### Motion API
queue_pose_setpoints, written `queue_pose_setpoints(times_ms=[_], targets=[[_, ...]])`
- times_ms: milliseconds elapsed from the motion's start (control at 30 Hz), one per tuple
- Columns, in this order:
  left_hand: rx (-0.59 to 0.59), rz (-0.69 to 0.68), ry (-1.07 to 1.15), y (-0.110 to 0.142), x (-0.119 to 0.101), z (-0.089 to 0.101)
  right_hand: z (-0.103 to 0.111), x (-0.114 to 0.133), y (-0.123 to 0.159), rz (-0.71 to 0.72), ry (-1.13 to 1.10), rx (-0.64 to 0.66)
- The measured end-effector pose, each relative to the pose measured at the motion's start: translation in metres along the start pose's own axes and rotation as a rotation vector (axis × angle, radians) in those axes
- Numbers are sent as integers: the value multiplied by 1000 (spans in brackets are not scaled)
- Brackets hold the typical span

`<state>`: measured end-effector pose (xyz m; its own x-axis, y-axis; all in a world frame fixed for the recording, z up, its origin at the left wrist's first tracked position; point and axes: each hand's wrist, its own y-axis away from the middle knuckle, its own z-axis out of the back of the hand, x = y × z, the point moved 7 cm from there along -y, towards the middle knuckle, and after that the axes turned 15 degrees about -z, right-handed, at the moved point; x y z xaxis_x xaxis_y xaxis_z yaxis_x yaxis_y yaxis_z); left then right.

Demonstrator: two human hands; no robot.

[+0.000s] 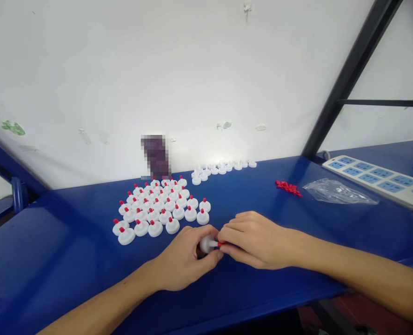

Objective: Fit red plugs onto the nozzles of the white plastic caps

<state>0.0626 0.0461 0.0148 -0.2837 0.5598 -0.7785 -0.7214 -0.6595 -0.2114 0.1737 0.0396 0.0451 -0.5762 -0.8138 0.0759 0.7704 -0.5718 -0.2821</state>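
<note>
Low over the front middle of the table, my left hand [189, 258] is wrapped round a white nozzle cap [206, 244], its spout turned to the right. My right hand [253, 239] pinches a small red tip [220, 244] at the end of that spout. Whether the tip is fully seated on it I cannot tell. Left of the hands stand many white caps with red tips [156, 204], packed close together with spouts up. Farther back, a smaller row of white caps [222, 168] shows no red on the spouts. A little heap of red tips [288, 188] lies to the right.
A clear plastic bag [335, 191] lies right of the red heap, beside a long power strip [377, 179]. A blurred dark upright object [156, 156] leans at the white wall [192, 70]. The blue table [70, 274] ends at a front edge near me; a black frame post [353, 79] rises at right.
</note>
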Motion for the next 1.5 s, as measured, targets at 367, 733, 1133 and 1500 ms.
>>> queue_pose_setpoints(times_ms=[367,733,1133,1500], targets=[[35,-120,-137,-1,-2,-2,-5,6,6,117,-82,90],[-13,-166,-221,2,-14,1,-1,4,4,51,-141,5],[-141,-208,-170,-1,-12,6,3,-15,1,-218,-104,-68],[-83,-328,-198,2,-24,-2,-1,-8,-2,-113,-154,-14]])
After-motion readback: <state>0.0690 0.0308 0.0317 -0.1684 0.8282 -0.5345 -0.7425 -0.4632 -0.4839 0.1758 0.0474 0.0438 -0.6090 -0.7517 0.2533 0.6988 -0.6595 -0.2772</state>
